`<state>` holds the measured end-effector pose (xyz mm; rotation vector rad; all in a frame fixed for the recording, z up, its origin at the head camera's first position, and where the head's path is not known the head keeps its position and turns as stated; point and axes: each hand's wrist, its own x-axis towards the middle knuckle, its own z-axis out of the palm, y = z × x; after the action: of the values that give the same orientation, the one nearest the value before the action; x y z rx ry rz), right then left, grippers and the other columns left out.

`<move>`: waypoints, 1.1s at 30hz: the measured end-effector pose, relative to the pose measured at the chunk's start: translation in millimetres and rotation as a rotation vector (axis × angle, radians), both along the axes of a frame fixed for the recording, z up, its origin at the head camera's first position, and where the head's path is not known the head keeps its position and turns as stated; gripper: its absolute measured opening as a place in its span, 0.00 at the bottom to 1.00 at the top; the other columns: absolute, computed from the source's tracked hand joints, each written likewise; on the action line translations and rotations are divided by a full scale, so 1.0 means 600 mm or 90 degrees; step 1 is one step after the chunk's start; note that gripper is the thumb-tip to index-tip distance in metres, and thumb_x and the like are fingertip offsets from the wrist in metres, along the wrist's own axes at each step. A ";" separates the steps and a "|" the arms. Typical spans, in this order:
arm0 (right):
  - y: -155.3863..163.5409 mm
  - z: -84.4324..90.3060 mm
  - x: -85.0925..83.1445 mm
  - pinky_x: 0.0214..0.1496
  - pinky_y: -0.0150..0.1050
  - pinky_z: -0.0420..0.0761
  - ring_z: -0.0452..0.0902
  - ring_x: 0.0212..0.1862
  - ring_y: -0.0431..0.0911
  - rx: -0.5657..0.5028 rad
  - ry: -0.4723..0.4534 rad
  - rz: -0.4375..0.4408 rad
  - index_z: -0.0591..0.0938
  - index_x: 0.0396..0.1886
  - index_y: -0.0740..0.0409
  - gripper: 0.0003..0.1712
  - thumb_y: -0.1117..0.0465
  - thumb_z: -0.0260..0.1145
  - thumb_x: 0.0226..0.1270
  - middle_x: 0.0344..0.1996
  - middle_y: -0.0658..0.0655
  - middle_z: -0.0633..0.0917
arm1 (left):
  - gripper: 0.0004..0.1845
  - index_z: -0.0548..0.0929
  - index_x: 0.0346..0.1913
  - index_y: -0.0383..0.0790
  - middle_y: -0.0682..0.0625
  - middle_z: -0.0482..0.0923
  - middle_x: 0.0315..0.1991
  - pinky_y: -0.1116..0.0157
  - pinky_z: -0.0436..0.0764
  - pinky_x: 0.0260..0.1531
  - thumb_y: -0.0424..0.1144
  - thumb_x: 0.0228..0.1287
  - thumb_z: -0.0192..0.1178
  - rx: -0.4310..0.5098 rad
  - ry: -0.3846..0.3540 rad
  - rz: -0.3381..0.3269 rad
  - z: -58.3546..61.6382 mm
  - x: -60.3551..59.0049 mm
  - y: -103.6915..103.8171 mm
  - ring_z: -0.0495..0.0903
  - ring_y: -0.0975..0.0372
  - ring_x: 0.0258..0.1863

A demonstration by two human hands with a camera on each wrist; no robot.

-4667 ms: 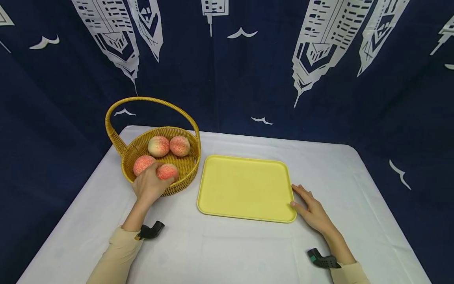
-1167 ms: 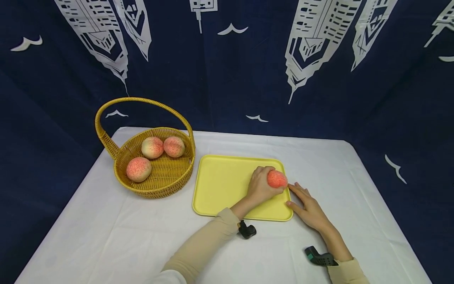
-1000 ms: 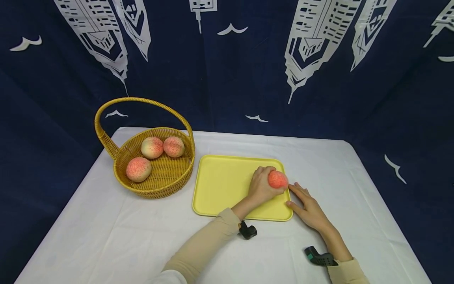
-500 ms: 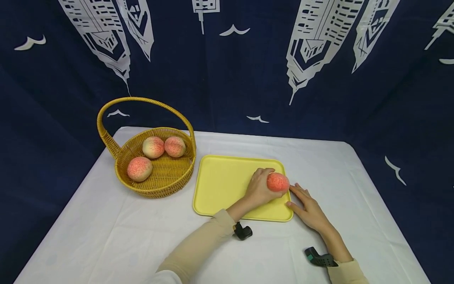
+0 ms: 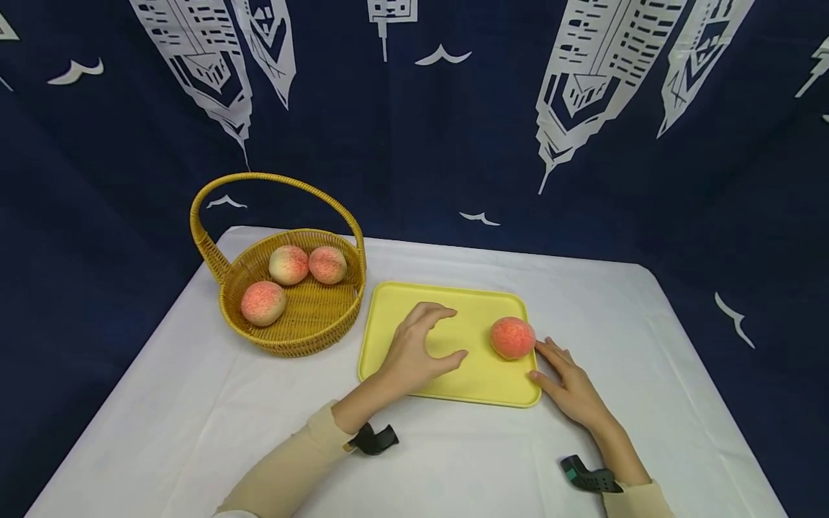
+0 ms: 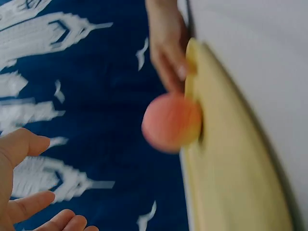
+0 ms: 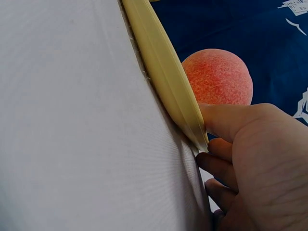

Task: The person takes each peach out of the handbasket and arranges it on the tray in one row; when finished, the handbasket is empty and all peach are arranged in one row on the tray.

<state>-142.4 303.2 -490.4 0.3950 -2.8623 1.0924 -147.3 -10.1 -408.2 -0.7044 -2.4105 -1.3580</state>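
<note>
A pink-red peach [image 5: 512, 338] sits at the right end of the yellow tray [image 5: 388, 302]. To its left my left hand [image 5: 417, 352] hovers over the tray, thumb and fingers spread in a wide curve with nothing between them. In the left wrist view, the peach [image 6: 171, 122] stands apart from those fingertips. My right hand [image 5: 576, 392] rests at the tray's right edge, thumb and fingertips against the rim. The right wrist view has the thumb over the tray's rim [image 7: 168, 77] and the other fingers beside it, the peach [image 7: 219, 77] just beyond.
At the back left stands a golden wicker basket [image 5: 324, 324] with a tall arched handle. Three peaches [image 5: 263, 303] lie in it, two together at the rear and one at the left. A white cloth [image 5: 453, 460] covers the table, and a dark blue patterned curtain [image 5: 421, 144] hangs behind.
My left hand took a peach from the basket, carried it to the tray's right end, let go and drew back left. My right hand stayed at the tray's edge.
</note>
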 end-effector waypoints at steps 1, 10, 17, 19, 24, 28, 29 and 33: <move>0.001 0.000 0.001 0.74 0.64 0.46 0.52 0.72 0.71 -0.001 0.003 0.001 0.68 0.70 0.63 0.34 0.54 0.64 0.68 0.70 0.74 0.64 | 0.28 0.80 0.55 0.39 0.46 0.77 0.52 0.61 0.79 0.47 0.41 0.48 0.74 0.009 0.021 0.015 0.003 0.002 -0.018 0.77 0.57 0.50; 0.012 -0.001 0.008 0.75 0.63 0.46 0.54 0.71 0.73 -0.005 0.035 0.000 0.69 0.68 0.65 0.34 0.57 0.66 0.66 0.69 0.76 0.65 | 0.27 0.81 0.53 0.32 0.39 0.77 0.51 0.52 0.76 0.48 0.34 0.46 0.74 0.047 0.095 0.183 0.024 -0.011 -0.176 0.77 0.47 0.48; 0.009 0.000 0.004 0.74 0.64 0.46 0.54 0.71 0.73 -0.004 0.033 0.006 0.70 0.68 0.64 0.33 0.57 0.66 0.67 0.69 0.75 0.65 | 0.26 0.80 0.52 0.28 0.33 0.76 0.48 0.52 0.67 0.49 0.33 0.47 0.72 0.079 0.112 0.391 0.029 -0.036 -0.291 0.73 0.43 0.48; 0.008 0.000 0.003 0.74 0.65 0.47 0.54 0.71 0.73 -0.004 0.029 0.006 0.70 0.68 0.64 0.33 0.56 0.66 0.67 0.69 0.75 0.65 | 0.25 0.80 0.52 0.27 0.32 0.75 0.48 0.50 0.66 0.50 0.33 0.49 0.72 0.088 0.099 0.433 0.022 -0.042 -0.317 0.72 0.43 0.48; 0.005 0.000 0.002 0.73 0.66 0.47 0.53 0.72 0.72 -0.005 0.015 0.003 0.69 0.69 0.63 0.34 0.56 0.65 0.67 0.70 0.75 0.64 | 0.25 0.79 0.53 0.26 0.31 0.76 0.48 0.44 0.62 0.57 0.34 0.52 0.70 0.083 0.040 0.493 0.001 -0.056 -0.359 0.71 0.43 0.50; 0.002 0.000 0.002 0.72 0.67 0.48 0.52 0.72 0.72 0.000 -0.001 -0.005 0.69 0.70 0.62 0.34 0.54 0.65 0.68 0.70 0.74 0.63 | 0.26 0.78 0.54 0.25 0.31 0.75 0.48 0.45 0.63 0.57 0.35 0.53 0.69 0.067 0.007 0.503 -0.009 -0.062 -0.372 0.71 0.42 0.51; 0.001 -0.001 0.002 0.72 0.67 0.48 0.51 0.73 0.71 0.002 -0.004 -0.008 0.69 0.70 0.62 0.34 0.54 0.65 0.68 0.71 0.74 0.63 | 0.26 0.78 0.55 0.25 0.31 0.74 0.48 0.45 0.63 0.57 0.35 0.53 0.69 0.063 -0.001 0.506 -0.011 -0.063 -0.374 0.71 0.42 0.51; -0.001 -0.002 0.001 0.72 0.68 0.49 0.51 0.73 0.71 0.008 -0.008 -0.011 0.68 0.70 0.63 0.35 0.53 0.64 0.68 0.71 0.74 0.62 | 0.27 0.77 0.56 0.25 0.31 0.74 0.50 0.46 0.64 0.56 0.36 0.54 0.69 0.047 -0.027 0.512 -0.020 -0.068 -0.383 0.71 0.42 0.52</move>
<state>-141.9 302.3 -491.5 0.3639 -2.8788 1.0775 -188.4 -239.7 -420.3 0.3099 -2.2484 -1.0903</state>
